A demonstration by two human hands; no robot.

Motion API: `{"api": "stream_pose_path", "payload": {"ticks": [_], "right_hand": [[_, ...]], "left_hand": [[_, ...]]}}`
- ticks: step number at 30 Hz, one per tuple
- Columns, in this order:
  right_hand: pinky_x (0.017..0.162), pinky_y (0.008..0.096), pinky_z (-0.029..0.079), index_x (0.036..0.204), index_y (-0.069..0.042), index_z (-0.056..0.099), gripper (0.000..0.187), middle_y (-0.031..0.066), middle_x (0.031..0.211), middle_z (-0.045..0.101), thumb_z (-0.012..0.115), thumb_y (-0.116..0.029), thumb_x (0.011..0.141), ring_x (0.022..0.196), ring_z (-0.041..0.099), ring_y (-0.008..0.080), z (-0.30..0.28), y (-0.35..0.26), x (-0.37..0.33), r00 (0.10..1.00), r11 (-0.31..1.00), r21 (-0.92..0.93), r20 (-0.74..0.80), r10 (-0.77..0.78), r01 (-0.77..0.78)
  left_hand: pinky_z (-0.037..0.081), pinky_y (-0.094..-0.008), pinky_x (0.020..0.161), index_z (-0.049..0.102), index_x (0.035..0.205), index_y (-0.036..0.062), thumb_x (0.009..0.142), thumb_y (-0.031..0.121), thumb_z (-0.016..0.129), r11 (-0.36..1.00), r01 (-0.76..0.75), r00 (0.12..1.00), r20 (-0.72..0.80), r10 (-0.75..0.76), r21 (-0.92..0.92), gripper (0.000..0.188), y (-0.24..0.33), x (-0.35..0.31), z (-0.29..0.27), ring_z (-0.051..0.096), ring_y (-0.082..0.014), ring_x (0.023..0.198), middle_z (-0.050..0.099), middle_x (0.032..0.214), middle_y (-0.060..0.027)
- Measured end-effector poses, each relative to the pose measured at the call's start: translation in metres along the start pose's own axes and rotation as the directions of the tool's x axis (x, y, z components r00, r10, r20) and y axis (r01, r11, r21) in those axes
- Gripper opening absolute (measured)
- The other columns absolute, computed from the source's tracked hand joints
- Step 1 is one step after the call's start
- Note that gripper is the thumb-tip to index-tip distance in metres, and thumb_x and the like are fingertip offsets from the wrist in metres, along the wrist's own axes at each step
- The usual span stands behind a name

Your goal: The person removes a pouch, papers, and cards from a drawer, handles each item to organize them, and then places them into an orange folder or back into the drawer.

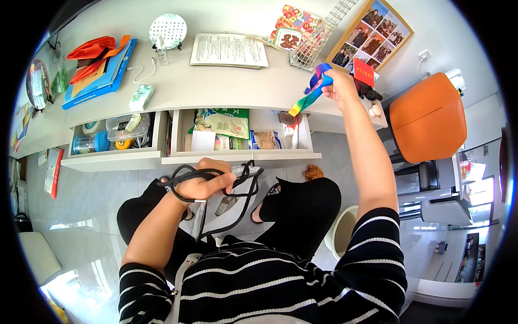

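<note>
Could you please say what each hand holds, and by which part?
Left hand: black cords, by bunched loops. Right hand: rainbow ribbon, by its upper loop.

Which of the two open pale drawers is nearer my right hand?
The right pale drawer, holding the green packet: its right end is nearest your right hand with the rainbow ribbon; the left pale drawer is farther.

The top is black, white-striped — the trousers black.

Left grip holds black cord; right grip, rainbow ribbon.
</note>
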State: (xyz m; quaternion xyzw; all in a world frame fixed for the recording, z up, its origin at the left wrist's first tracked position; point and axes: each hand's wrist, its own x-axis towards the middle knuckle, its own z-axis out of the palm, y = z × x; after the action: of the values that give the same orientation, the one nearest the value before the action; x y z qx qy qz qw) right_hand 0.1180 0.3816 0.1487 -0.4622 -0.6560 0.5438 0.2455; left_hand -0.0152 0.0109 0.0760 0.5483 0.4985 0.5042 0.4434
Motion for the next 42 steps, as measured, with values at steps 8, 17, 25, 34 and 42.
{"api": "stream_pose_path", "payload": {"ticks": [8, 17, 25, 34, 42], "right_hand": [[0.051, 0.0211, 0.046, 0.096, -0.004, 0.06, 0.019, 0.0028, 0.071, 0.061, 0.059, -0.014, 0.08, 0.053, 0.054, 0.0085, -0.004, -0.011, -0.029, 0.988, 0.994, -0.091, 0.147, -0.04, 0.053], [0.061, 0.0271, 0.05, 0.086, -0.003, 0.068, 0.02, 0.0078, 0.077, 0.066, 0.065, -0.017, 0.072, 0.065, 0.062, 0.0158, 0.008, 0.051, -0.014, 0.984, 0.906, -0.408, 0.172, -0.043, 0.111], [0.076, 0.0342, 0.05, 0.095, -0.009, 0.07, 0.026, 0.0121, 0.09, 0.069, 0.062, -0.014, 0.071, 0.083, 0.065, 0.026, 0.04, 0.1, -0.032, 0.9, 0.461, -0.804, 0.435, 0.026, 0.376], [0.085, 0.0342, 0.049, 0.118, -0.011, 0.061, 0.04, 0.011, 0.115, 0.062, 0.064, -0.016, 0.078, 0.099, 0.062, 0.0254, 0.05, 0.1, -0.056, 0.815, 0.538, -0.727, 0.567, 0.12, 0.427], [0.105, 0.0419, 0.03, 0.142, -0.008, 0.032, 0.084, 0.0103, 0.144, 0.034, 0.075, -0.035, 0.075, 0.124, 0.04, 0.0262, 0.105, 0.049, -0.178, 0.484, 0.837, 0.201, 0.737, -0.471, 0.509]], "left_hand": [[0.041, -0.0274, 0.053, 0.061, 0.065, 0.0035, 0.089, 0.019, 0.052, 0.999, -0.017, 0.998, -0.052, 0.019, 0.034, 0.03, 0.003, 0.002, 0.001, 0.051, -0.0135, 0.055, 0.057, 0.062, -0.003], [0.04, -0.0282, 0.053, 0.061, 0.064, 0.0037, 0.089, 0.018, 0.053, 0.997, -0.031, 0.998, -0.044, 0.034, 0.067, 0.03, 0.001, 0.004, 0.0, 0.051, -0.014, 0.054, 0.056, 0.061, -0.0039], [0.041, -0.0296, 0.055, 0.06, 0.063, 0.0028, 0.087, 0.016, 0.054, 0.995, -0.061, 0.995, -0.071, 0.067, 0.074, 0.028, -0.001, 0.005, 0.001, 0.053, -0.0161, 0.056, 0.058, 0.062, -0.0051], [0.041, -0.0273, 0.053, 0.06, 0.065, 0.0037, 0.088, 0.021, 0.056, 0.998, 0.062, 0.99, -0.132, -0.058, 0.027, 0.029, -0.004, 0.012, 0.006, 0.053, -0.0133, 0.055, 0.058, 0.06, -0.0037], [0.044, -0.0316, 0.053, 0.062, 0.073, 0.0015, 0.085, 0.019, 0.054, 0.954, 0.097, 0.988, -0.144, -0.058, 0.285, 0.023, -0.034, 0.021, 0.013, 0.056, -0.0168, 0.055, 0.062, 0.064, -0.0081]]}}
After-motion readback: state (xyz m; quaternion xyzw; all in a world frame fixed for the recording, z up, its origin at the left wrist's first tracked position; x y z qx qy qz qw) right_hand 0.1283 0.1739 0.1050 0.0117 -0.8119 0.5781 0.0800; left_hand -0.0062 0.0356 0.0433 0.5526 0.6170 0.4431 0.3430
